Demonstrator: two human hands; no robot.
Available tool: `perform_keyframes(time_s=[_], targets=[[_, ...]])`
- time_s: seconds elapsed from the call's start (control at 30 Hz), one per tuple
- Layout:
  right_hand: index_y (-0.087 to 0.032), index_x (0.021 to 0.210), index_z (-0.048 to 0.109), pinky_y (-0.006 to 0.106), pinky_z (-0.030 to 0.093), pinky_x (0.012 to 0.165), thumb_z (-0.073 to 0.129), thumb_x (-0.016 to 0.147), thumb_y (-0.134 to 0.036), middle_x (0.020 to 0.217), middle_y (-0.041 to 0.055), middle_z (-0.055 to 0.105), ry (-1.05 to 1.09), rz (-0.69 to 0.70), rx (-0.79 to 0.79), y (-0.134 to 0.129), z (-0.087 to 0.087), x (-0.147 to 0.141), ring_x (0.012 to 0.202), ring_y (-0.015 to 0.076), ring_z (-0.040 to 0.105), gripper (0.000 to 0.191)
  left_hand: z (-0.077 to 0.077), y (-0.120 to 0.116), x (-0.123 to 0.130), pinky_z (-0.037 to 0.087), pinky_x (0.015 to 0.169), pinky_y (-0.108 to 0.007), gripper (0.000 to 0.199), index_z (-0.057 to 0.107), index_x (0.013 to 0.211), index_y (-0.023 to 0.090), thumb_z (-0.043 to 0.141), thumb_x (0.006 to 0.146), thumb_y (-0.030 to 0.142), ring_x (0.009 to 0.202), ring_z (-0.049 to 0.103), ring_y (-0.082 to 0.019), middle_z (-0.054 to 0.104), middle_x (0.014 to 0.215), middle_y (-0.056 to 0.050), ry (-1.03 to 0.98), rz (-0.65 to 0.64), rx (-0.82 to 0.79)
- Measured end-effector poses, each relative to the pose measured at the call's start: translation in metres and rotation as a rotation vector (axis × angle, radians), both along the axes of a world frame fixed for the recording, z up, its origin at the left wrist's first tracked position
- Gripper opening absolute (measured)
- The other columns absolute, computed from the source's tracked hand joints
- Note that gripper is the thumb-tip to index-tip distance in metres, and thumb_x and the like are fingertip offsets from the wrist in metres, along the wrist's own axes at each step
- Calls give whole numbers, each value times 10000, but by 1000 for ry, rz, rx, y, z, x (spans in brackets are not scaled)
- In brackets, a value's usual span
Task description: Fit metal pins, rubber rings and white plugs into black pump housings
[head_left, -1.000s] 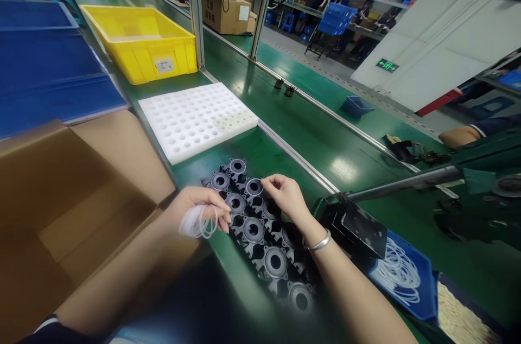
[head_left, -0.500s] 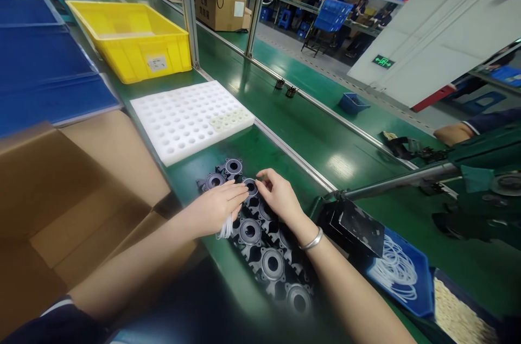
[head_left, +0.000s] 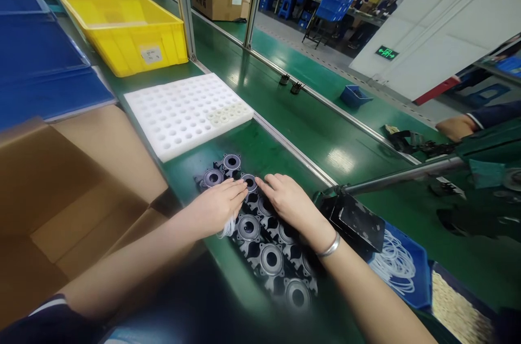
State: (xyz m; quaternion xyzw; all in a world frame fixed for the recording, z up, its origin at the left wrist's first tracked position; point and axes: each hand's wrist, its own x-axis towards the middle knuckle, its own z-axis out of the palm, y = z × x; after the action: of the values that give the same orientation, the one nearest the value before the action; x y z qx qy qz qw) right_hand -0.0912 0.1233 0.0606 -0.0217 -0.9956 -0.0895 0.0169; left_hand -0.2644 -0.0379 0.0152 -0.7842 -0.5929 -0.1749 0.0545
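Note:
Several black round-faced housings (head_left: 271,259) stand in rows on the green bench, each with a grey ring face and a dark centre hole. My left hand (head_left: 217,205) is curled round a bundle of thin white rings (head_left: 228,227), which hangs below its palm. Its fingertips touch the left edge of one housing (head_left: 249,183) near the far end. At the right edge of that housing are the fingertips of my right hand (head_left: 291,200), fingers stretched out with nothing visible in them. Both hands partly cover the nearby housings.
A white foam tray (head_left: 163,105) with holes holds pale rings at one corner. Beyond it stands a yellow bin (head_left: 158,40). An open cardboard box (head_left: 93,192) is at left. At right are a black block (head_left: 358,222) and a blue bin (head_left: 423,279) of white rings.
My right hand has turned flatter, its fingers now stretched towards the housing instead of bent, and its wrist has shifted right. My left hand stays nearly in place with the white rings.

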Motion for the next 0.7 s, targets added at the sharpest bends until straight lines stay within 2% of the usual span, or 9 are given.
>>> perform_keyframes(time_s=[0.23,0.33,0.43,0.57,0.7], targets=[[-19,1236,600,370,430,713,446,977,-105,911,110,592,13,41,-72,-16,2,11,781,226,457,313,-4,-1,4,403,1152,-452,381,561,1332,51,415,1007,187,1338,505,-280,568,1405,-170,12,28,-1],[-66,1217,620,371,427,734,414,999,-130,945,113,607,60,29,-141,-17,0,13,813,227,473,307,-4,-1,5,400,1150,-443,379,564,1329,57,415,1004,182,1335,506,-277,576,1394,-164,6,40,10],[-108,1279,591,376,424,778,430,995,-146,1029,120,609,115,-37,-177,-11,-4,10,894,236,496,328,-3,0,5,396,1150,-443,375,569,1324,67,416,1001,178,1317,520,-275,587,1379,-158,6,38,10],[-99,1365,528,367,425,767,450,976,-117,1047,123,589,104,-128,-117,-4,-10,0,888,238,495,396,-2,3,7,392,1147,-447,359,590,1298,73,437,988,170,1295,536,-282,596,1356,-165,20,51,1],[-57,1312,561,384,417,738,454,966,-96,1009,125,583,57,-81,-11,-9,-5,-5,867,251,481,364,0,3,11,411,1126,-438,362,588,1305,84,433,994,185,1288,540,-284,599,1345,-163,32,85,3]])
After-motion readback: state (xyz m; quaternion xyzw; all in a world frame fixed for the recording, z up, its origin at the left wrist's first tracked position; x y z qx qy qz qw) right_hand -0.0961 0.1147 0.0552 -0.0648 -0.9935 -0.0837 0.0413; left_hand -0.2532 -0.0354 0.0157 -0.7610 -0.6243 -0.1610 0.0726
